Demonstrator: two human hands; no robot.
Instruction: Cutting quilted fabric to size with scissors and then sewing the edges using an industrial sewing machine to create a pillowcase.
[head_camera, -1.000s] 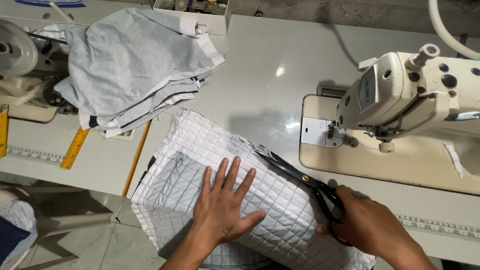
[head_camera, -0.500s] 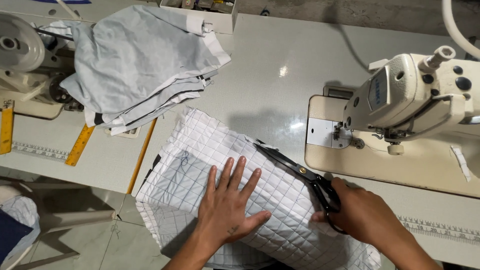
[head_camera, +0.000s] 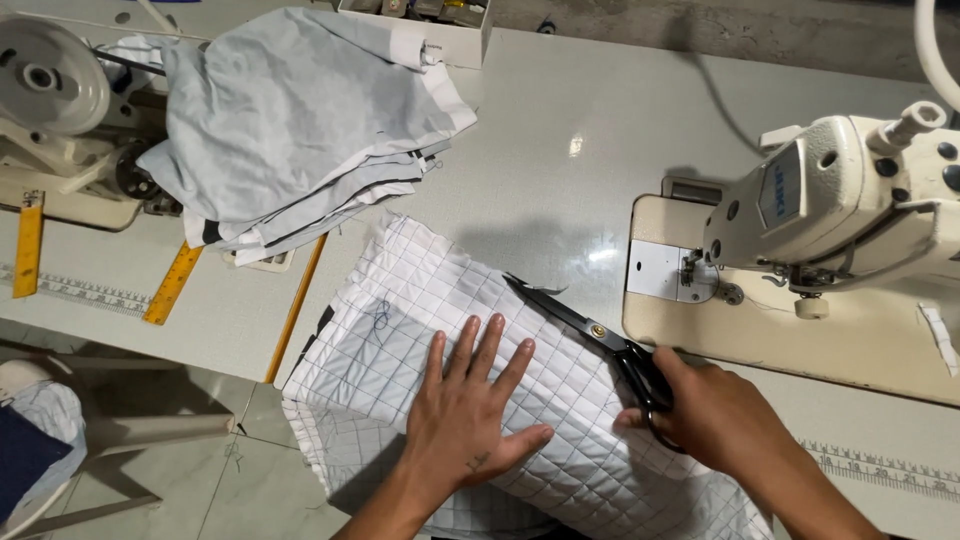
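Pale bench carried a quilt at its front edge, soft and floppy. Left hand lay flat on it, fingers spread; right hand gripped scissors by the handles, best held there.

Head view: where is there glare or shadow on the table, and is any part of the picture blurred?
Head view: small bright glare spots on the glossy table, behind the quilted white fabric; soft shadow beneath the sewing machine. The left hand, the right hand and the scissors look sharp; straight edges bow slightly toward the borders.
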